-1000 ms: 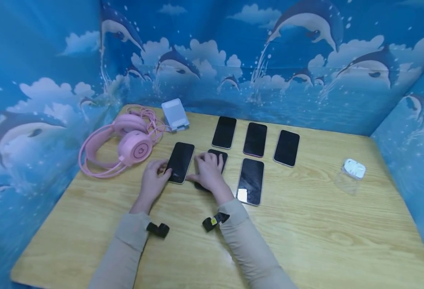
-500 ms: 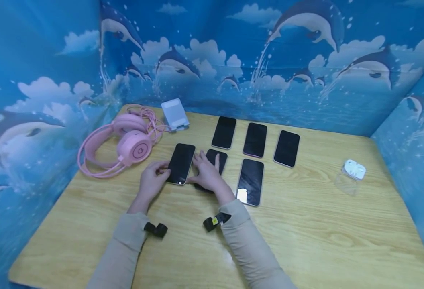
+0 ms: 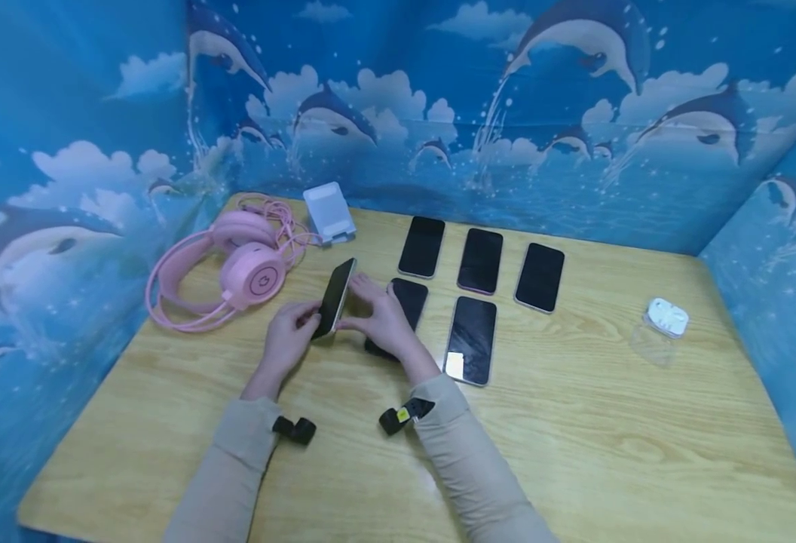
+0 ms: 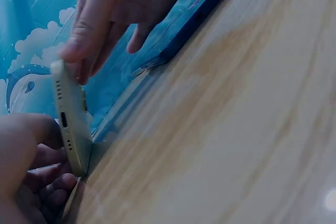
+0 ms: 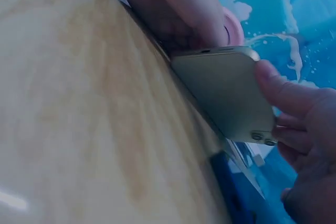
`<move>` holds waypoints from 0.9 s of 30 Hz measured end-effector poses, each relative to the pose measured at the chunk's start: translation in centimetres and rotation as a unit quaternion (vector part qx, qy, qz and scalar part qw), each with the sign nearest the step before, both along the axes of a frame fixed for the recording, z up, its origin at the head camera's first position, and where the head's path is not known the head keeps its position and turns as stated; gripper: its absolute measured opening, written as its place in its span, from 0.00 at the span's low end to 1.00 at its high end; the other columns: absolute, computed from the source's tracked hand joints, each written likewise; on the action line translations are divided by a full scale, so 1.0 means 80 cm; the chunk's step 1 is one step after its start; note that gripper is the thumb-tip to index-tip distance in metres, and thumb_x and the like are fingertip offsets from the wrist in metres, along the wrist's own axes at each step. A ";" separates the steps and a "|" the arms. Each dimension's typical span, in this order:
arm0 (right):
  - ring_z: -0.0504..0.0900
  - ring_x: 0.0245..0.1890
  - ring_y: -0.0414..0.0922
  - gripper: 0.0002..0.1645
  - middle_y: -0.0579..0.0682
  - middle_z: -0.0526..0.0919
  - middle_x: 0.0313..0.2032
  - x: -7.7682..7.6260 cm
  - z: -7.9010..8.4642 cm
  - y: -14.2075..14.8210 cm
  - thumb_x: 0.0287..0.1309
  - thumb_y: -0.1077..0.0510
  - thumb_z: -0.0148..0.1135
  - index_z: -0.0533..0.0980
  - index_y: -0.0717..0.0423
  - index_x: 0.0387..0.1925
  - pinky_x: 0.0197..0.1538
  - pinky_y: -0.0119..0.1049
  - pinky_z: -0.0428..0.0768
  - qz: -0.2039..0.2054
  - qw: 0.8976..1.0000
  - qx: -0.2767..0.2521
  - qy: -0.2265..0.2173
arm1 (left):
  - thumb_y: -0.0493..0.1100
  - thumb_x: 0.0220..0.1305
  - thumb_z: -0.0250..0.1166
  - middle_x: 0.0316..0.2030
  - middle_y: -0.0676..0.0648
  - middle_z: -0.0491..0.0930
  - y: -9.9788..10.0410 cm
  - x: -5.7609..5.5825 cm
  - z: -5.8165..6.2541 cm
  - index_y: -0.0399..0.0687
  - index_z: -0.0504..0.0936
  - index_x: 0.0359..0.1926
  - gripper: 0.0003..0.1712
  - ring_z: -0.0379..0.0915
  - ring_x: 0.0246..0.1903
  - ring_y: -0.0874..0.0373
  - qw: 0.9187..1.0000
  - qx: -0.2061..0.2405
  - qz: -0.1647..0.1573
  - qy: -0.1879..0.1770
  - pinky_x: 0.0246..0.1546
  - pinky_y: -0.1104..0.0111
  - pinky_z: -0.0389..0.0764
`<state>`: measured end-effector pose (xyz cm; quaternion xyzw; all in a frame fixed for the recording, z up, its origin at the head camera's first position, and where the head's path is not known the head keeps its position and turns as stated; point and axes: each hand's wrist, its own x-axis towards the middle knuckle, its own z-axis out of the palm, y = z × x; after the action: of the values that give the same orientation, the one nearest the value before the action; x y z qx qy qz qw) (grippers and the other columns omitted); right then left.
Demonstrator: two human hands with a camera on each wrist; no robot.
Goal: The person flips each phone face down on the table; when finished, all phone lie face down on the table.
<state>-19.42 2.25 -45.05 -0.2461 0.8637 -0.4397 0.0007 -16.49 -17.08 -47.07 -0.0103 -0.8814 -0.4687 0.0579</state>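
A smartphone (image 3: 335,299) with a dark screen is tipped up on its left long edge, right edge raised. My left hand (image 3: 286,339) holds that lower edge, thumb at the screen side. My right hand (image 3: 386,320) grips the raised edge, its thumb at the near corner and fingers farther along. In the right wrist view, the pale gold back (image 5: 220,87) faces the camera, with camera lenses (image 5: 257,136) near the fingers. The phone's port end (image 4: 65,121) shows in the left wrist view. A second phone (image 3: 410,298) lies flat, partly hidden under my right hand.
Several more dark-screened phones lie flat to the right, including one near phone (image 3: 471,341) and one in the back row (image 3: 481,260). Pink headphones (image 3: 252,275) and a white phone stand (image 3: 330,213) are at back left. A small white case (image 3: 667,317) lies far right.
The phone between my hands has gone from lying flat to tipped up, its right edge lifted. My right hand has shifted slightly left with that edge; my left hand has stayed nearly in place.
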 end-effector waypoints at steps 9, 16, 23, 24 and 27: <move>0.56 0.69 0.45 0.48 0.47 0.59 0.70 0.012 -0.004 -0.019 0.48 0.46 0.72 0.63 0.51 0.69 0.70 0.44 0.54 -0.006 0.998 -0.065 -0.017 | 0.36 0.67 0.57 0.50 0.36 0.77 0.003 0.002 0.003 0.34 0.79 0.53 0.16 0.68 0.53 0.43 1.000 0.012 -0.010 -0.008 0.58 0.50 0.65; 0.56 0.69 0.46 0.52 0.48 0.57 0.71 0.015 -0.008 -0.026 0.49 0.42 0.70 0.57 0.47 0.72 0.69 0.43 0.57 0.006 1.000 -0.013 -0.028 | 0.43 0.69 0.57 0.46 0.39 0.78 0.004 0.009 0.008 0.35 0.80 0.50 0.16 0.72 0.45 0.52 0.990 0.136 0.042 0.013 0.49 0.65 0.74; 0.62 0.67 0.49 0.47 0.52 0.64 0.67 0.017 -0.015 -0.037 0.52 0.38 0.66 0.63 0.54 0.68 0.68 0.43 0.58 -0.008 0.994 0.107 0.022 | 0.44 0.70 0.55 0.46 0.41 0.80 0.000 0.010 0.008 0.35 0.81 0.47 0.17 0.73 0.45 0.55 0.988 0.118 0.094 0.044 0.48 0.66 0.75; 0.62 0.66 0.49 0.46 0.51 0.65 0.67 0.018 -0.016 -0.038 0.53 0.37 0.65 0.64 0.54 0.67 0.68 0.44 0.59 -0.014 0.991 0.127 0.028 | 0.44 0.69 0.55 0.45 0.40 0.80 -0.001 0.009 0.008 0.35 0.82 0.46 0.17 0.73 0.45 0.54 0.987 0.110 0.103 0.047 0.48 0.65 0.75; 0.62 0.66 0.49 0.44 0.48 0.66 0.66 0.020 -0.016 -0.041 0.54 0.33 0.62 0.66 0.51 0.66 0.67 0.47 0.59 -0.026 0.984 0.174 0.036 | 0.42 0.68 0.57 0.43 0.40 0.79 -0.002 0.008 0.007 0.34 0.82 0.44 0.15 0.72 0.43 0.52 0.988 0.081 0.116 0.055 0.47 0.62 0.74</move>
<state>-17.81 -1.00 -46.35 -0.2350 0.9327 -0.2737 0.0010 -15.85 -17.23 -46.49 0.0711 -0.8312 -0.5274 0.1610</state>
